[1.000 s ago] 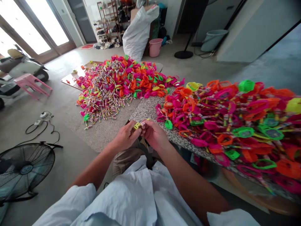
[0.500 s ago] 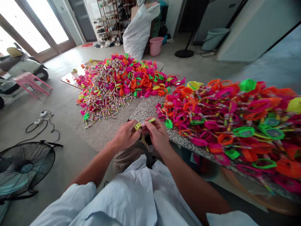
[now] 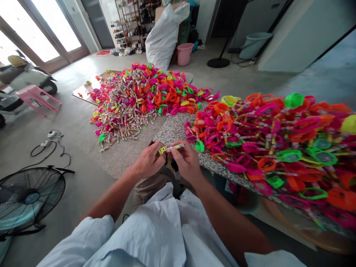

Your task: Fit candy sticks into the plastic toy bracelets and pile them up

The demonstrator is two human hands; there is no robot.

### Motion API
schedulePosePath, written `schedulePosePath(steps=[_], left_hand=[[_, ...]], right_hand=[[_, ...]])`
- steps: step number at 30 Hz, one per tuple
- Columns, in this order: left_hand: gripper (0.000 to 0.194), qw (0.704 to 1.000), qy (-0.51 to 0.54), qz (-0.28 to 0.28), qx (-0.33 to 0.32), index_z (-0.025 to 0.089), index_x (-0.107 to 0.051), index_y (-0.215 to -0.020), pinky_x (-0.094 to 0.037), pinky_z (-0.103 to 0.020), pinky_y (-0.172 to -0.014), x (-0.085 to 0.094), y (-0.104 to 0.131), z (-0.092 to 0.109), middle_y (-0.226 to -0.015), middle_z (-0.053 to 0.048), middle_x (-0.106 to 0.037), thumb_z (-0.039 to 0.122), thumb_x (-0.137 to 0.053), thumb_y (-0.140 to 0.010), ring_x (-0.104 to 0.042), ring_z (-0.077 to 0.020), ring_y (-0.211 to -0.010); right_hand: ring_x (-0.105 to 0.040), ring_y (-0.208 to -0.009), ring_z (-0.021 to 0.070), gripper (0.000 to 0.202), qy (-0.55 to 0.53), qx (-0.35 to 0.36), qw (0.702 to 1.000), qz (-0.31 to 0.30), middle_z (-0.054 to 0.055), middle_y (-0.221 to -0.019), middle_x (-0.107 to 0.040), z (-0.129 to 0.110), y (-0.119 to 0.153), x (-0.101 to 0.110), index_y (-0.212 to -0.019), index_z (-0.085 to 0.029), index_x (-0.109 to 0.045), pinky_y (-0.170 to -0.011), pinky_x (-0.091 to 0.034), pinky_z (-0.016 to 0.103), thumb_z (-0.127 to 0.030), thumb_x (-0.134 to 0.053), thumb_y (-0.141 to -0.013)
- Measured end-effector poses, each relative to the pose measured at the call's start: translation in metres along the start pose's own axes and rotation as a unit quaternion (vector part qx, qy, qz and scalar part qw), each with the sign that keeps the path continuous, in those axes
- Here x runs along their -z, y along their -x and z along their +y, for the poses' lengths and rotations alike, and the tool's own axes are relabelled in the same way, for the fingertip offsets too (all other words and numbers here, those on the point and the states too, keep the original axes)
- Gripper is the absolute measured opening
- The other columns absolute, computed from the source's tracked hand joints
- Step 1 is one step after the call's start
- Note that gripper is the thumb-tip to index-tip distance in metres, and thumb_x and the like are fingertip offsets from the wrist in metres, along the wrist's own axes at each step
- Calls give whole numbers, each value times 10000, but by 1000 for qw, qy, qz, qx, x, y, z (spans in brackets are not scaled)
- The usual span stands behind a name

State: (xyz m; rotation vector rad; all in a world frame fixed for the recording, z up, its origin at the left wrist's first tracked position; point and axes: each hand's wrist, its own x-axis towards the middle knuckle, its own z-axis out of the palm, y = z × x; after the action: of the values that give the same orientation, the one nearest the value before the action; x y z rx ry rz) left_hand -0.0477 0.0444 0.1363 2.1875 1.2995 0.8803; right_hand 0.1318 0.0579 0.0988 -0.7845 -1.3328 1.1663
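Observation:
Over my lap, at the near edge of the table, my left hand (image 3: 150, 158) pinches a small yellow piece (image 3: 162, 150). My right hand (image 3: 187, 158) grips a thin wrapped tube (image 3: 175, 147) with pale and coloured bands, its left end touching the yellow piece. Beyond my hands lies a large heap (image 3: 139, 96) of pink, orange and green watch-like bands mixed with many similar tubes. A second heap (image 3: 267, 133) of such bands with tubes spreads along the speckled table (image 3: 171, 129) to the right.
A black floor fan (image 3: 32, 198) stands at the lower left, with a cable and plugs (image 3: 46, 143) behind it. A pink stool (image 3: 37, 95) and a scooter are farther left. Past the heaps are a white sack (image 3: 161, 39), a pink bucket (image 3: 184, 54) and a grey bucket (image 3: 254, 45).
The tube in my right hand now shows more of its length between the fingers and points to the right. My hands have hardly moved.

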Motion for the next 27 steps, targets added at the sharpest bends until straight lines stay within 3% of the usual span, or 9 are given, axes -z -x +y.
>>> schedulePosePath(steps=[6,16,27], left_hand=[[250,996,-77,10,-46,209,-602,-948,-413,-282,-677,1,-2,-7,-790,-4,-592,446,-589,-1027,-559,-160,-727],[360,977,-151,27,-147,225,-533,-781,-424,-308,-671,4,-6,-9,-702,-18,-590,433,-510,-1074,-563,-169,-671],[376,978,-159,-25,-133,225,-583,-815,-424,-331,-685,7,-3,-14,-753,-51,-639,473,-483,-1079,-598,-186,-708]], right_hand=[[-755,-833,184,228,-7,-1,1000,-15,19,-939,-765,-2,3,0,-1069,-259,-655,-732,-625,303,-480,-671,-1016],[-702,-795,165,245,-39,20,999,-8,17,-926,-709,-2,8,-2,-1054,-249,-659,-733,-619,296,-488,-687,-1007],[-680,-771,168,263,-52,-8,999,-8,11,-906,-697,4,9,-2,-1019,-260,-669,-723,-602,306,-508,-728,-957]])
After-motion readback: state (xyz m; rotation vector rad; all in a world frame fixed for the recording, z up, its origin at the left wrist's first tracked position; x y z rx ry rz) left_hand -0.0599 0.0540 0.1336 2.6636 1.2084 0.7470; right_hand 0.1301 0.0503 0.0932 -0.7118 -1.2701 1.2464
